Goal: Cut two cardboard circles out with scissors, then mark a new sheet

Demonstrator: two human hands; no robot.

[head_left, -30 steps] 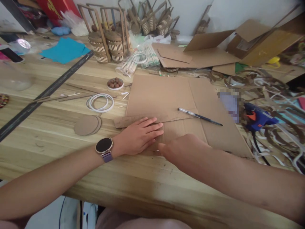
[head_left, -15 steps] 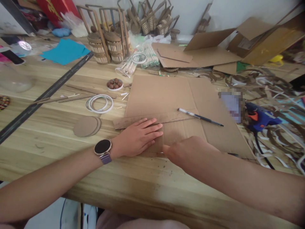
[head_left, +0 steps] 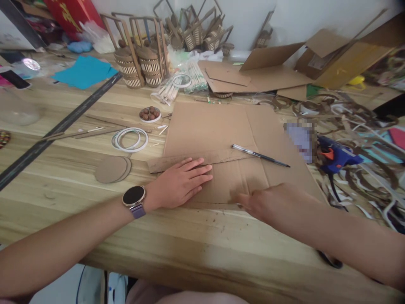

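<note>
A large brown cardboard sheet (head_left: 215,122) lies on the wooden table with a crease down its right part. My left hand (head_left: 182,181) rests flat on its near left part, fingers stretched, beside a narrow cardboard strip (head_left: 196,158) that lies across the sheet. Near the front edge, my right hand (head_left: 265,200) is closed with its fingertips low against the cardboard; what it grips, if anything, is hidden. A thin dark line runs along that edge between the hands. A black pen (head_left: 261,155) lies on the sheet beyond my right hand.
Cardboard discs (head_left: 112,169), white tape rings (head_left: 129,140) and a dish of nuts (head_left: 149,113) sit left of the sheet. To the right are a blue glue gun (head_left: 340,155) and tangled strips. Small woven baskets (head_left: 152,67) stand behind. A dark object (head_left: 329,259) shows below my right forearm.
My right hand has slid rightward along the sheet's front edge, uncovering more of the dark line. My left hand stays flat on the cardboard. The view has shifted slightly.
</note>
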